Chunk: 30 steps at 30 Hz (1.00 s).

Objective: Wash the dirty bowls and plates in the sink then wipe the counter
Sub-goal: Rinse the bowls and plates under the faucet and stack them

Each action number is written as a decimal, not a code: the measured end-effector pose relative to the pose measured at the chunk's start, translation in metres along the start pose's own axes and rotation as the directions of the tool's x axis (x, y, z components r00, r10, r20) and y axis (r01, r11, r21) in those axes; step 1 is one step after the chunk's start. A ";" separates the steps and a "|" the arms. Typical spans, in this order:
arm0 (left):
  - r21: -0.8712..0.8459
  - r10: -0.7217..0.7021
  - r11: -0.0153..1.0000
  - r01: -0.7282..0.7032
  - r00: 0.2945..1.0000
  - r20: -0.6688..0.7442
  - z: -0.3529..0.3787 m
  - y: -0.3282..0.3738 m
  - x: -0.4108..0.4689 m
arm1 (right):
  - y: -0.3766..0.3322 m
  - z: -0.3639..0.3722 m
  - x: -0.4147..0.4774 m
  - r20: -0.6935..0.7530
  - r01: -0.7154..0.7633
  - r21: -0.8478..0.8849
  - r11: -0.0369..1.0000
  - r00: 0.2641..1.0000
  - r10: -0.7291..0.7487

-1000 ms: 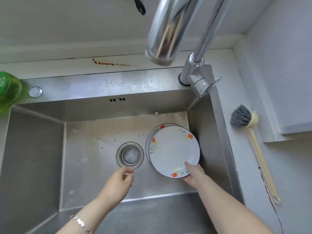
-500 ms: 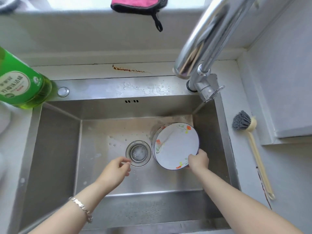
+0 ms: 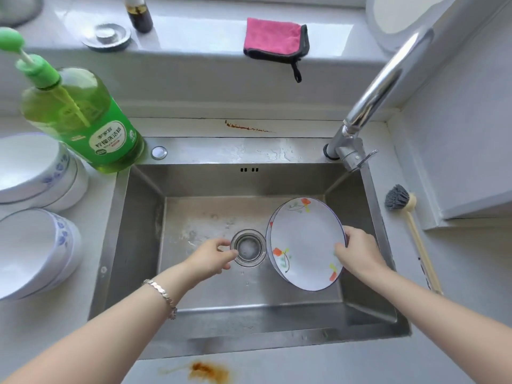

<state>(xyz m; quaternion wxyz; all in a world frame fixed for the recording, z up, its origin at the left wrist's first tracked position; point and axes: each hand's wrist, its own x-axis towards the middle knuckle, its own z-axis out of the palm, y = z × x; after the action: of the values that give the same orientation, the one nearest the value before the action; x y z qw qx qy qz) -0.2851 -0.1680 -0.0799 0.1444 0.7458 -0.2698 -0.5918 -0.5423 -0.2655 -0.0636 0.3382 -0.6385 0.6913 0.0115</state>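
Plate (image 3: 304,242), white with orange flowers and a dark rim, stands tilted on its edge in the right half of the sink (image 3: 138,245). The right hand (image 3: 358,252) grips its right rim, thumb on the face and the other fingers (image 3: 352,234) curled round the back. A second plate (image 3: 268,236) shows only its rim just behind, on the side away from those fingers. The left hand (image 3: 212,259) hovers above the sink floor, fingers loosely curled and holding nothing. The drain (image 3: 248,248) lies just past its fingertips, between them and the plate. A bracelet (image 3: 163,296) circles that wrist. Right of the gripping fingers a dish brush (image 3: 407,217) lies on the worktop (image 3: 457,273), and the tap (image 3: 382,87) rises beyond them. Well left of the left fingers stand a green soap bottle (image 3: 91,120), a far stack of bowls (image 3: 30,167) and a near stack of bowls (image 3: 27,250). A pink cloth (image 3: 273,37) sits on the ledge behind. A brown stain (image 3: 207,371) marks the worktop between the forearms.
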 end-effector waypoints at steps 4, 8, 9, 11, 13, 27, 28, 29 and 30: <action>0.024 0.095 0.995 -0.095 0.995 -0.013 -0.024 0.012 -0.023 | -0.038 -0.019 -0.046 -0.027 0.241 0.087 0.967 0.971 -0.240; -0.022 0.269 0.963 -0.270 0.962 -0.049 -0.062 0.012 -0.059 | -0.087 -0.028 -0.084 -0.080 0.465 0.179 0.867 0.885 -0.458; -0.016 0.308 0.950 -0.312 0.944 -0.115 -0.074 0.008 -0.067 | -0.100 -0.029 -0.092 -0.097 0.514 0.188 0.837 0.858 -0.505; -0.004 0.367 0.924 -0.381 0.893 -0.261 -0.097 -0.001 -0.082 | -0.123 -0.030 -0.104 -0.137 0.603 0.200 0.772 0.797 -0.588; -0.013 0.409 0.896 -0.445 0.836 -0.366 -0.116 -0.008 -0.093 | -0.142 -0.029 -0.112 -0.187 0.687 0.176 0.705 0.726 -0.662; 0.021 0.507 0.775 -0.631 0.602 -0.617 -0.155 -0.001 -0.133 | -0.199 -0.047 -0.131 -0.395 0.900 -0.283 0.332 0.207 -0.895; 0.038 0.501 0.789 -0.614 0.605 -0.618 -0.153 -0.001 -0.133 | -0.198 -0.048 -0.131 -0.404 0.900 -0.277 0.336 0.208 -0.891; 0.054 0.491 0.805 -0.590 0.613 -0.619 -0.151 -0.001 -0.133 | -0.196 -0.048 -0.131 -0.409 0.899 -0.268 0.345 0.218 -0.886; 0.063 0.485 0.815 -0.577 0.619 -0.618 -0.149 -0.001 -0.134 | -0.193 -0.048 -0.130 -0.407 0.897 -0.253 0.362 0.241 -0.881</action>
<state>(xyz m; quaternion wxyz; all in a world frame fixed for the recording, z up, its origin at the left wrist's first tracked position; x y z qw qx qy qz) -0.1622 -0.1058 0.0655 0.4443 0.7686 -0.3744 -0.2676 -0.3974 -0.2088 0.1162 0.1128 -0.8905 0.2673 -0.3505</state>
